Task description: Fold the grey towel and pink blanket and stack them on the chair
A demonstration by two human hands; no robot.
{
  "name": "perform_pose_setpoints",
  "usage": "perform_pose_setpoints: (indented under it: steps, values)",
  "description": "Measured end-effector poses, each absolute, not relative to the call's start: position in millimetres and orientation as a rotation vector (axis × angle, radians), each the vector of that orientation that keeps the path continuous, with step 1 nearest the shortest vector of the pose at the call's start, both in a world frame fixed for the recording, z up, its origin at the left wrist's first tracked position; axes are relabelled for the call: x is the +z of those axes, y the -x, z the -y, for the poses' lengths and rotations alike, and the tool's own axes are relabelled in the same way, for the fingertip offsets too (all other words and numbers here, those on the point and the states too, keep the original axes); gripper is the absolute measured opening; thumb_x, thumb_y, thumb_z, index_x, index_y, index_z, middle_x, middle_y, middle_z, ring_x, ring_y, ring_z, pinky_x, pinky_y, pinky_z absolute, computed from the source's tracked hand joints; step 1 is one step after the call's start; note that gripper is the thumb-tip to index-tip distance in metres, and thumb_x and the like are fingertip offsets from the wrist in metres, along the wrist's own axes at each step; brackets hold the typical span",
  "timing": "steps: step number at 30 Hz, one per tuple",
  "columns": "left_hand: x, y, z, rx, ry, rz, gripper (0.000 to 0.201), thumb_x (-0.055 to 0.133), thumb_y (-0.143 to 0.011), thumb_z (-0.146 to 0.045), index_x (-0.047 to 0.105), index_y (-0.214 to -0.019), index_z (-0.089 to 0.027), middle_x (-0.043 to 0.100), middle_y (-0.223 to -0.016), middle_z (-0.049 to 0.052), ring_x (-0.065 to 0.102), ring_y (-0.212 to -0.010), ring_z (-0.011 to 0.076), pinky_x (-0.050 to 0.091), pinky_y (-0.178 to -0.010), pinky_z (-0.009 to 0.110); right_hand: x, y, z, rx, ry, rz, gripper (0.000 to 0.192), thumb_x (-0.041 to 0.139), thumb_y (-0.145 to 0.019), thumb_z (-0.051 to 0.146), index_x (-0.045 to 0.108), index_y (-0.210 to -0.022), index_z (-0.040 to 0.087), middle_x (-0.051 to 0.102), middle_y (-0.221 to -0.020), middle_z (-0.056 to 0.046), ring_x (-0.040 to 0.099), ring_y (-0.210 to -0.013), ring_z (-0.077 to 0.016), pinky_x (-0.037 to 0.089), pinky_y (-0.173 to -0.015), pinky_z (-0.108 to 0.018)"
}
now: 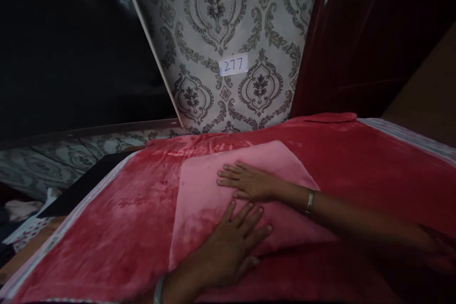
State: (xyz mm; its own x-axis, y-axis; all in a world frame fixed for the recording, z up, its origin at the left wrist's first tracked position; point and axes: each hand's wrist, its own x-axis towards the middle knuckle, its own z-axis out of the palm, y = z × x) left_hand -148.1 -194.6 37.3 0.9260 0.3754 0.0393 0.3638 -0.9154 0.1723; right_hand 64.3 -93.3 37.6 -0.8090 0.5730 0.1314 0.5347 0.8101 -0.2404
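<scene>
A pink plush cloth lies flat on a larger red plush blanket, roughly in its middle. My right hand rests palm down on the upper part of the cloth, its fingers stretched out and pointing left. Nearer to me, my left hand lies over the cloth's lower part with its fingers spread. Neither hand grips anything. The cloth's lower edge is partly hidden by my left hand and arm.
A large dark screen stands at the far left. Behind the blanket is a patterned wall with a paper label reading 277. A dark red glossy panel rises at the right. Spotted fabric lies at the lower left.
</scene>
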Motion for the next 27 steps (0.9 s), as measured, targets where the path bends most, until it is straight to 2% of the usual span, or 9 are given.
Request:
perform_pose_setpoints:
  steps: [2,5,11,15,18,20,24,27]
  values:
    - [33,150,193,0.104,-2.92,-0.562,0.078,0.062,-0.094,-0.032,0.022,-0.162,-0.031,0.021,-0.169,0.006,0.014,-0.157,0.0305,0.013,-0.126,0.062,37,-66,72,0.251,0.951,2.786,0.06,0.044,-0.104,0.051,0.034,-0.159,0.03,0.025,-0.167,-0.006,0.011,-0.156,-0.0267,0.005,-0.125,-0.057]
    - [33,152,193,0.111,-2.924,-0.551,0.08,0.061,-0.095,-0.033,0.019,-0.162,-0.033,0.018,-0.169,0.004,0.013,-0.157,0.0293,0.014,-0.126,0.062,36,-72,41,0.242,1.152,2.719,0.061,0.038,-0.105,0.055,0.032,-0.16,0.03,0.022,-0.168,-0.006,0.016,-0.155,-0.0297,0.011,-0.124,-0.057]
    - [29,151,191,0.072,-2.948,-0.57,0.081,0.061,-0.095,-0.032,0.015,-0.162,-0.036,0.011,-0.17,0.002,0.01,-0.157,0.0308,0.013,-0.125,0.065,45,-90,1,0.169,1.508,2.649,0.058,0.035,-0.105,0.053,0.038,-0.158,0.03,0.036,-0.162,-0.009,0.035,-0.147,-0.0334,0.016,-0.121,-0.061]
    - [27,154,189,0.062,-2.931,-0.566,0.085,0.062,-0.094,-0.032,0.011,-0.162,-0.037,0.012,-0.17,0.003,0.01,-0.157,0.0318,0.014,-0.124,0.067,70,-119,8,0.191,1.811,2.413,0.058,0.037,-0.104,0.052,0.036,-0.158,0.031,0.031,-0.164,-0.01,0.027,-0.151,-0.0354,0.02,-0.12,-0.063]
    - [34,157,188,0.073,-2.892,-0.531,0.086,0.061,-0.095,-0.042,0.009,-0.163,-0.037,0.015,-0.17,0.005,0.012,-0.157,0.0334,0.015,-0.123,0.07,84,-138,42,0.164,1.684,2.361,0.062,0.037,-0.104,0.054,0.032,-0.16,0.029,0.026,-0.166,-0.01,0.021,-0.153,-0.0341,0.018,-0.122,-0.061]
    - [44,153,187,0.106,-2.86,-0.535,0.077,0.055,-0.098,-0.044,0.014,-0.163,-0.035,0.021,-0.168,0.007,0.018,-0.156,0.0321,0.018,-0.123,0.068,87,-143,72,0.181,1.513,2.456,0.061,0.036,-0.104,0.055,0.035,-0.159,0.029,0.025,-0.167,-0.009,0.02,-0.154,-0.0327,0.015,-0.123,-0.059]
    - [69,116,176,0.158,-2.871,-0.446,0.053,0.042,-0.103,-0.033,0.04,-0.156,-0.026,0.043,-0.16,0.01,0.037,-0.149,0.0266,0.026,-0.125,0.055,82,-142,119,0.277,1.239,2.612,0.055,0.031,-0.107,0.053,0.041,-0.156,0.031,0.03,-0.165,-0.003,0.016,-0.155,-0.0264,0.011,-0.125,-0.054]
    - [73,72,160,0.161,-2.9,-0.171,0.05,0.041,-0.104,-0.036,0.048,-0.151,-0.02,0.046,-0.157,0.013,0.04,-0.148,0.0262,0.03,-0.124,0.049,74,-145,126,0.316,1.255,2.576,0.052,0.031,-0.108,0.049,0.042,-0.155,0.033,0.033,-0.164,-0.002,0.016,-0.155,-0.0238,0.009,-0.126,-0.053]
